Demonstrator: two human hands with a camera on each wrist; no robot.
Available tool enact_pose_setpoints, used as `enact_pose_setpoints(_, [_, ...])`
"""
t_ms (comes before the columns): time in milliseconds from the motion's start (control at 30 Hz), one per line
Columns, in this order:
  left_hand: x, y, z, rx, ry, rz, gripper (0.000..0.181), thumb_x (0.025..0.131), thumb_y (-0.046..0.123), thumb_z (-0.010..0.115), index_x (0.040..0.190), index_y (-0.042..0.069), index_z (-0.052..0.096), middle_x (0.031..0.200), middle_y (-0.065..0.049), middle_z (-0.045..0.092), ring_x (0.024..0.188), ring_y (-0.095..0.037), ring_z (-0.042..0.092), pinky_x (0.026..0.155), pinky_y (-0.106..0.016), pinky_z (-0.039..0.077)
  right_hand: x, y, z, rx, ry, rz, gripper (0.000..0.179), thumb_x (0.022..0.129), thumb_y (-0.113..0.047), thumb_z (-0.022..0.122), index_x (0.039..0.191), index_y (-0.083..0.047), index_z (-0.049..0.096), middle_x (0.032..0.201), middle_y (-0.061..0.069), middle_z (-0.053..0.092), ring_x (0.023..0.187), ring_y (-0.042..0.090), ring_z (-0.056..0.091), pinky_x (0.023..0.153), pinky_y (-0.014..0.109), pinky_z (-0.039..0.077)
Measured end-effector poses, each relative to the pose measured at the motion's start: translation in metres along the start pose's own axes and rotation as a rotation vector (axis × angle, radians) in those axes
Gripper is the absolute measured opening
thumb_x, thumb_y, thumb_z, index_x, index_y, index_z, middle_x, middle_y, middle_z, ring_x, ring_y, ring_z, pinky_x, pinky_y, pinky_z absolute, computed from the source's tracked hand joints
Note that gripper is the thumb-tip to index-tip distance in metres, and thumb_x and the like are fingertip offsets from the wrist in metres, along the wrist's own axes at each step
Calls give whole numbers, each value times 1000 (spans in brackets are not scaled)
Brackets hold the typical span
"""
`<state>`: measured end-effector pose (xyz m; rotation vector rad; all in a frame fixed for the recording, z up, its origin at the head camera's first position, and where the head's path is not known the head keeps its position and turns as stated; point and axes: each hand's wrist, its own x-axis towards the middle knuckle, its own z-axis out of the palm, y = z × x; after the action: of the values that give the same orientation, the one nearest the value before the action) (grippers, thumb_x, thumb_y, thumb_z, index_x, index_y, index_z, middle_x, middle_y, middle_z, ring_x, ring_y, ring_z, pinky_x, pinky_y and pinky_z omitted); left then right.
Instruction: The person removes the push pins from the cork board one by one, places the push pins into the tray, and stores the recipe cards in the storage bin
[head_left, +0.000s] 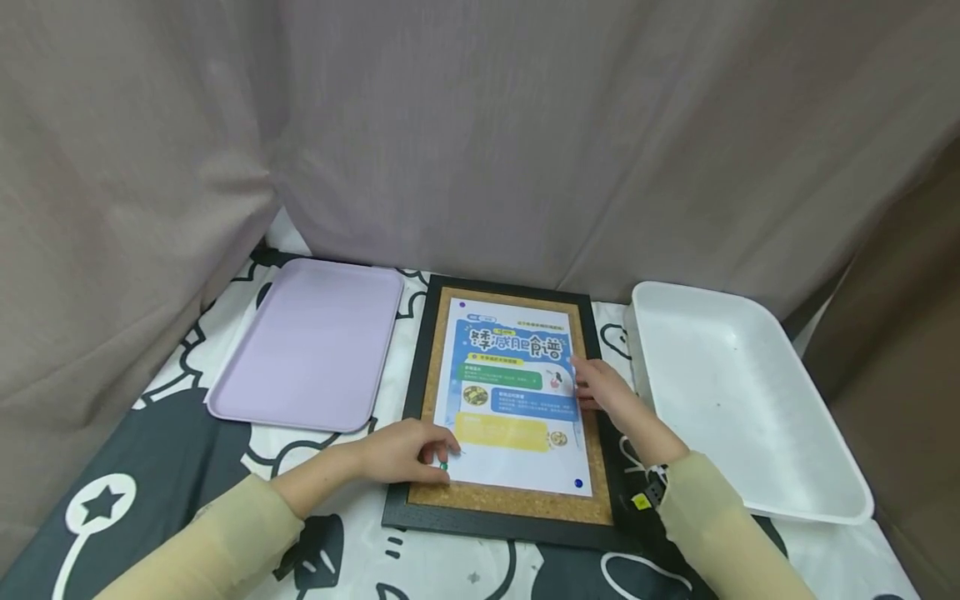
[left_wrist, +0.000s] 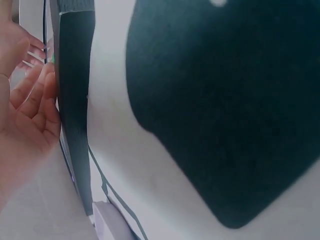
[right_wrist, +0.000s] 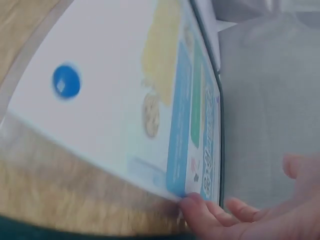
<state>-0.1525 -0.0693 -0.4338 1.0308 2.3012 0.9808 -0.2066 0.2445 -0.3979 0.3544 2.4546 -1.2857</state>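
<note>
A printed poster (head_left: pixel 517 465) with blue, green and yellow blocks lies on a black-framed cork board (head_left: pixel 525 502). At the poster's lower left corner, my left hand (head_left: pixel 405 452) pinches a small green pushpin (head_left: pixel 444 467) between thumb and fingers; the left wrist view shows a bit of the green at the fingertips. My right hand (head_left: pixel 603 390) rests its extended fingers along the poster's right edge. A blue pushpin (right_wrist: pixel 66 81) sits in the lower right corner, and a purple pushpin (head_left: pixel 462 305) in the upper left one.
To the left of the board lies a lilac tray (head_left: pixel 307 346). A deep white bin (head_left: pixel 750 400) stands at the right, close to my right forearm. Under everything is a black-and-white patterned cloth (head_left: pixel 450 567), with a grey curtain (head_left: pixel 450 142) hanging behind.
</note>
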Motion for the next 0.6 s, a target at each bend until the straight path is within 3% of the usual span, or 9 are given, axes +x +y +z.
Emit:
enact_pose_setpoints(100, [-1,0,1,-7,5,-1,29,83,24,70,108,10,64,80,10,58,66,0,47,62,-17,42,0,-1,0,23,-2,25,73,97,-54,29,140,5,27,137,26,40,119,35,49,97,42,45])
enact_pose_setpoints(300, [1,-2,2,-9,5,-5,28,84,24,68,109,11,64,80,11,58,67,1,47,63,-17,43,8,5,-4,-30,39,47,79,94,-61,29,142,2,27,142,24,35,122,35,41,99,49,41])
enact_pose_setpoints(467, [1,-4,1,-6,12,4,26,85,23,68,108,12,64,79,11,57,66,1,47,62,-17,42,53,40,-6,-27,35,74,85,90,-69,26,144,-3,25,142,22,34,127,35,38,102,48,39])
enact_pose_setpoints(600, [1,-5,1,-2,16,4,26,85,23,68,108,12,64,79,12,57,65,1,46,62,-17,42,86,65,-6,-10,69,69,95,83,-78,22,142,-5,27,135,18,38,117,30,40,96,45,43])
